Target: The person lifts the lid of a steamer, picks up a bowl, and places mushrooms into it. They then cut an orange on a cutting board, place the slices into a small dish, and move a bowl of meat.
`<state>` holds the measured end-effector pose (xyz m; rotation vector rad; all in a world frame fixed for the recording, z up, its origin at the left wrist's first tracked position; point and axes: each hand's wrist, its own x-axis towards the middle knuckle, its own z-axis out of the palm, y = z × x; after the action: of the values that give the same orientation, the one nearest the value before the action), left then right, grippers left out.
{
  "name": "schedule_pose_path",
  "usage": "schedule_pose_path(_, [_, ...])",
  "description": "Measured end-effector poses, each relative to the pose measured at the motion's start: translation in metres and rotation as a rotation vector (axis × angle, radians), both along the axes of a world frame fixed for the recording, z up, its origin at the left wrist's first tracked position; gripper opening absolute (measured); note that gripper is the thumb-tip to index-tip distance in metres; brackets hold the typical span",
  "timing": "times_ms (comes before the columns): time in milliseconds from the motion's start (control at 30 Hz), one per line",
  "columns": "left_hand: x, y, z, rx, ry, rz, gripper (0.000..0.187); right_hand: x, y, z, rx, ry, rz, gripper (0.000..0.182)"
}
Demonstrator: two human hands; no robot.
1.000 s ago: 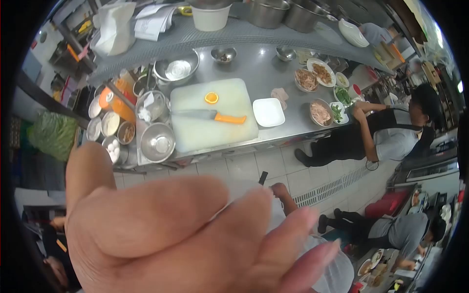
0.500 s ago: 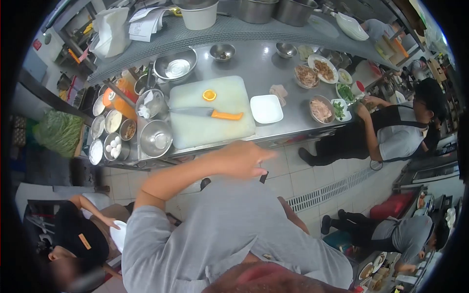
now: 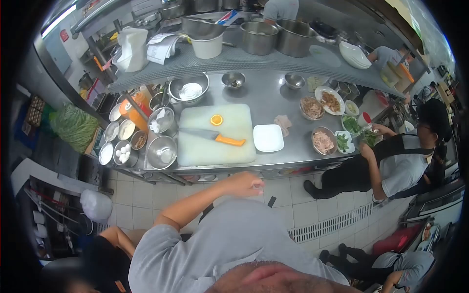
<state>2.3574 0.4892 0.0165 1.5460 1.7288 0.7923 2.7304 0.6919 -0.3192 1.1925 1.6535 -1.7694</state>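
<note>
My left hand [image 3: 244, 184] is in front of my body, short of the counter's front edge, with its fingers curled in; whatever they may hold is too small to make out. My right hand is out of sight. Beyond the left hand lies a white cutting board [image 3: 215, 155], bearing a knife with an orange handle [image 3: 230, 140] and a cut orange piece [image 3: 216, 119]. A white square dish [image 3: 268, 138] sits just right of the board, with a pale crumpled cloth [image 3: 283, 125] behind it.
Metal bowls [image 3: 161, 152], an egg container [image 3: 122, 153] and orange bottles [image 3: 136, 115] crowd the left. Bowls of shredded food [image 3: 324, 141] and greens [image 3: 351, 124] stand right, by a co-worker [image 3: 400, 151] handling greens. A shelf [image 3: 273, 63] with pots spans above. Other people are lower left and right.
The view has tilted up, showing more of the shelf. My left hand's outstretched finger has curled in. The lower-left person's white plate is no longer visible.
</note>
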Motion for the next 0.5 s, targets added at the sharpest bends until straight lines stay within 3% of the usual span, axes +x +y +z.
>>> schedule_pose_path(167, [0.013, 0.013, 0.006, -0.105, 0.056, 0.015, 0.038, -0.014, 0.026, 0.035, -0.649, 0.048, -0.582, 0.039])
schedule_pose_path(300, [0.013, 0.021, -0.017, -0.006, 0.081, 0.052, 0.032, -0.035, 0.052, 0.079, -0.661, 0.448, -0.560, 0.041])
schedule_pose_path(400, [0.019, 0.034, -0.041, 0.048, 0.096, 0.040, 0.030, -0.076, 0.048, 0.157, -0.723, 0.772, -0.431, 0.041])
schedule_pose_path(467, [0.032, 0.054, -0.070, 0.048, 0.118, 0.006, 0.030, -0.107, 0.041, 0.196, -0.679, 0.858, -0.356, 0.045])
schedule_pose_path(500, [0.034, 0.067, -0.067, -0.017, 0.025, -0.108, 0.034, -0.124, 0.028, 0.231, -0.563, 0.831, -0.392, 0.035])
